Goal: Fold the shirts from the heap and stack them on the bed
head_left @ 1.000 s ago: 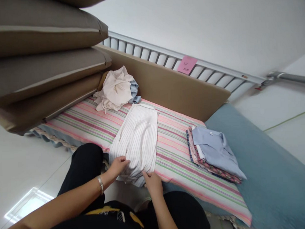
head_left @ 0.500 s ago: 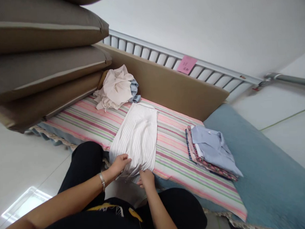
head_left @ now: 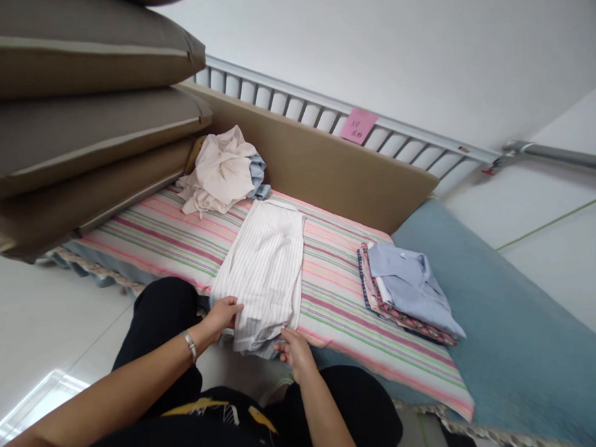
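Observation:
A white garment (head_left: 270, 257) with thin dark pinstripes lies lengthwise on the striped cloth, its lower end hanging over the near edge; whether it is a shirt or trousers I cannot tell. My left hand (head_left: 223, 315) pinches its left side near the lower end. At the lower right corner, my right hand (head_left: 295, 352) has thumb and forefinger closed on the fabric. A neat stack of folded clothes (head_left: 412, 288), a light blue shirt on top, sits to the right. Behind the garment on the left is a crumpled heap of cream and blue clothes (head_left: 222, 171).
The pink-and-green striped cloth (head_left: 340, 300) covers part of a blue bed (head_left: 516, 320). Large brown cushions (head_left: 89, 126) are piled at the left. A brown board (head_left: 315, 158) and a metal rail (head_left: 284, 100) with a pink note (head_left: 359, 125) stand behind.
The garment's lower part now lies flatter, with its hem hanging lower over the edge. My left hand has shifted slightly left, and my right hand slightly right.

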Tool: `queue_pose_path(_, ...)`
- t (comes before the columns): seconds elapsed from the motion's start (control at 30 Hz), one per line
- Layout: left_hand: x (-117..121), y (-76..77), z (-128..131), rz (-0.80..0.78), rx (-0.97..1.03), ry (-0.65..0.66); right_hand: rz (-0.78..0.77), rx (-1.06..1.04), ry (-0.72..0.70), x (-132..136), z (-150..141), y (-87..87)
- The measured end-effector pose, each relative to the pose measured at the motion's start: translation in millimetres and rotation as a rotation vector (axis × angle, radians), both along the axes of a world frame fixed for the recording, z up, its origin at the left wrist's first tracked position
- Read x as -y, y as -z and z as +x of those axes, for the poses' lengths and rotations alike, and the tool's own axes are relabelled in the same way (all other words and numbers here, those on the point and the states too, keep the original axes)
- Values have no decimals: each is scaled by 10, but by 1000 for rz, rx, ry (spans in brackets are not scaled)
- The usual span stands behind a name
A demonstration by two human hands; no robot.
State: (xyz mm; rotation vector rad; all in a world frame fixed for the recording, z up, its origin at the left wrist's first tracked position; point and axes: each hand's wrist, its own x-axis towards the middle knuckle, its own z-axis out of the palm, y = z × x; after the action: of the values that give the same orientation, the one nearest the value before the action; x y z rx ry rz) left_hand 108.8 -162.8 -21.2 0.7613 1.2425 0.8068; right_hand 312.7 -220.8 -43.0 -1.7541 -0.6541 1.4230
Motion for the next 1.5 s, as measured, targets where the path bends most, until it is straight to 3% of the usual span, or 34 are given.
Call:
queue_pose_path(0.3, -58, 63, -4, 31, -45, 13, 3, 79, -1, 112, 83, 10)
queue_pose_path(0.73, -67, 119, -16, 40, -131, 66, -97, -122, 1, 197, 144, 30)
queue_pose_path(0.83, -78, 73, -108, 59, -194, 76, -165, 50, -51, 178, 273, 36)
queue_pose_path(0.93, -100, -51, -209, 273, -346, 24, 8, 487, -123, 121, 447, -84)
queue_pose_path(1.03, -174, -210, -130, 737, -561, 67, 389, 812, -146, -26, 429, -305)
queue_pose_path(1.13, -444, -303, 189, 1077, -641, 303, 583, 1013, -239, -274, 184, -393)
queue_pose_path(1.23, -955, -288, 541, 1260, -754, 477, 590, 1168, -409, -538, 5, -231)
queue_pose_path(1.3, -1347, -249, 668, 1231, -904, 508, 539, 1231, -490, -670, 40, -82)
queue_pose_path(1.37, -1677, -214, 684, 1078, -1083, 494, 516, 1271, -511, -778, 174, -4)
queue_pose_path(1.43, -1874, -186, 630, 969, -1201, 464, 522, 1293, -482, -915, 341, -37)
queue_pose_path(1.5, -1926, -155, 560, 989, -1236, 437, 514, 1303, -445, -1138, 479, -151)
